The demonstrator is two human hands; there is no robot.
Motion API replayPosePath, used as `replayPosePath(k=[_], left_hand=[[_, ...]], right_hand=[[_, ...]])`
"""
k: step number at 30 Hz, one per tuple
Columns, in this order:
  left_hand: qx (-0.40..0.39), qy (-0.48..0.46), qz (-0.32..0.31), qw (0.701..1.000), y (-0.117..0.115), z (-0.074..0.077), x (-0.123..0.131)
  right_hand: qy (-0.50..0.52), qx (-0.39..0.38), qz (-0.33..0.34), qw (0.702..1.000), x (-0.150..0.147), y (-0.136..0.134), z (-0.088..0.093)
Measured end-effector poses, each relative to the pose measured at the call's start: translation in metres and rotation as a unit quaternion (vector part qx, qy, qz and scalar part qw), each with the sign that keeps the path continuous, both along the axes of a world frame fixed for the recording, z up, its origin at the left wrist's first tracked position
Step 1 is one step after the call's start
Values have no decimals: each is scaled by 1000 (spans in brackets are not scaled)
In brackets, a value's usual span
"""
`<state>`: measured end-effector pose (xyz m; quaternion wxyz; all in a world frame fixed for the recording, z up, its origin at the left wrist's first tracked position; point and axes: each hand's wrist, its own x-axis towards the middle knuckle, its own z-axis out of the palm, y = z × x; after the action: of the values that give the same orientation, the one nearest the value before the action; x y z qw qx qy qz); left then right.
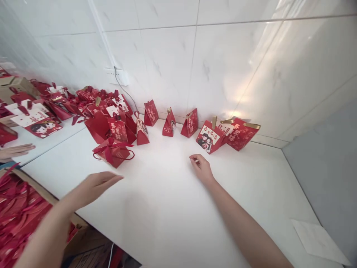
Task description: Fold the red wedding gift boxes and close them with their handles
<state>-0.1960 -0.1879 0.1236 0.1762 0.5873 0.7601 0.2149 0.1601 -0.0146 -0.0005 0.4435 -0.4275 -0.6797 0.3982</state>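
Note:
My left hand (100, 183) hovers over the white table with its fingers stretched out together and nothing in it. Just beyond it sits a red gift box (114, 154) tied with a dark red ribbon bow. My right hand (201, 167) has its fingers curled toward the thumb; nothing shows between them. Nearest to that hand stands a red and white gift box (210, 137) with a cartoon couple on it. Behind it, a larger red gift box (241, 134) has gold ribbon. Smaller triangular boxes, including a red box (190, 123), stand along the wall.
Many red ribboned boxes (95, 98) crowd the table's left end. A co-worker's hand (18, 151) lies there flat. Below left, a carton (80, 225) holds red boxes. A cable hangs from the wall socket (119, 76). A white sheet (318, 240) lies at right, by the grey panel.

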Motion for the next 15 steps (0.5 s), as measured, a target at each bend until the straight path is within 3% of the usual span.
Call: replayPosePath(k=[1,3,6,8,10,12,15], left_hand=[[-46,5,-84,995,21,-12,12],[2,39,-182,982,67,-43,44],[74,80,-224,969,130,-89,95],[118,85,-190,971,166,-108,117],[190,66,-105,974,198,-116,127],[236,27,-13,971,228,-115,128],[213,-39,108,970,267,-107,123]], right_hand=[[17,1,-28,999,1,3,-1],[52,-6,-87,995,5,10,-5],[108,-27,-175,978,11,22,-13],[142,-36,-224,963,14,29,-17],[167,-42,-250,953,15,34,-21],[179,-47,-251,950,14,36,-22],[179,-57,-235,954,11,35,-21]])
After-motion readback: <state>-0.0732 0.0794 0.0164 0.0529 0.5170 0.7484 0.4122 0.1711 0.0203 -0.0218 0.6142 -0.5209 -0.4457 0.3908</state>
